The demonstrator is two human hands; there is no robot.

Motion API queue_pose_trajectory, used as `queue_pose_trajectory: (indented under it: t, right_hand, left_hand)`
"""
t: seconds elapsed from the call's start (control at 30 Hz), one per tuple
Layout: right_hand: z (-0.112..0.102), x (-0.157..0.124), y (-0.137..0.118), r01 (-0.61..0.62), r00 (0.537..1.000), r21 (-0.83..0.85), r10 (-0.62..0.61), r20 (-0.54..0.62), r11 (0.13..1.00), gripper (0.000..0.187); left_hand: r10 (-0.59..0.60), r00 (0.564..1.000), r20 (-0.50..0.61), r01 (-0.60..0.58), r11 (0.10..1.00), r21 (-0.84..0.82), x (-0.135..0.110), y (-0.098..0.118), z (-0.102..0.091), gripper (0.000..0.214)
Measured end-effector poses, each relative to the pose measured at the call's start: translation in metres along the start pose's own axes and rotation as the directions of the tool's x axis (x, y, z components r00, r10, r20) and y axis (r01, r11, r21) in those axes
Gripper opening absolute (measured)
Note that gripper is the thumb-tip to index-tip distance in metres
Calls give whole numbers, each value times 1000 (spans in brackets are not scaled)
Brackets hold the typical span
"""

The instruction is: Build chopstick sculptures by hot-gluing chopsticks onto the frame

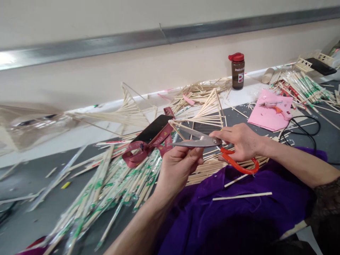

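Observation:
My right hand (240, 141) grips scissors (204, 142) with red-orange handles, their metal blades pointing left and parted. Close by, my left hand (178, 164) is closed in a pinch at the lower blade. A small pale stick end (202, 137) shows between the blades above its fingertips; most of it is hidden. Just behind the blades is a twisted structure of thin wooden sticks (209, 108). Loose wooden sticks (204, 170) lie beneath the hands. A purple cloth (239, 212) covers my lap, with a single stick (242, 196) on it.
Wrapped chopsticks (106, 187) spread over the left of the table, beside a black phone (154, 128) and a maroon ribbon (135, 152). A red-lidded bottle (237, 72) stands by the wall. On the right, a glue gun (278, 108) rests on pink paper (259, 115) near a black cable (305, 132).

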State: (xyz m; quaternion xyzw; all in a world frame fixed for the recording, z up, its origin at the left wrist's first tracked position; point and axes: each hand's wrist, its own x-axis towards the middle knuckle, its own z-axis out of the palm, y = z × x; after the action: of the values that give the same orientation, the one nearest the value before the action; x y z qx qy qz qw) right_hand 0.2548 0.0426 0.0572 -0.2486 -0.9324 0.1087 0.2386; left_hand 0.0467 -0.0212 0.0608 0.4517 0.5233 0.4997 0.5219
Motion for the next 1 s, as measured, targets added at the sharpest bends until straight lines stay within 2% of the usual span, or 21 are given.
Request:
queue_pose_trajectory:
  t: [0.23,0.33,0.43,0.53,0.63,0.77,0.87,1.0]
  right_hand:
    - [-1,1,-2,-24,1000,-2,24,-14,1000,44]
    - [1,0,-2,-14,999,-7,13,-44,1000,55]
    - [1,0,-3,9,999,-3,-9,-35,1000,68]
    - [1,0,-5,28,1000,-4,-28,-13,1000,71]
    - [0,0,-6,49,999,-3,-49,-21,999,70]
    - [2,-1,-4,87,994,6,-86,-59,996,69]
    - [1,-2,-3,85,995,15,-84,-60,996,69]
    - [-5,-3,-3,87,996,20,-86,-37,996,66]
  left_hand:
    - [68,995,-74,-61,994,93,2,-4,0,34]
    - [151,987,-46,-143,979,144,4,-6,-2,31]
    - [270,962,-35,-252,933,256,1,-5,-2,25]
    - [372,928,-27,-334,862,382,-3,-1,2,22]
    - [407,913,-12,-368,837,405,-6,0,5,21]
    - [331,943,-23,-307,897,318,-7,0,5,29]
    - [192,981,16,-192,971,142,-6,1,3,37]
    - [77,994,82,-72,996,-54,-6,4,1,38]
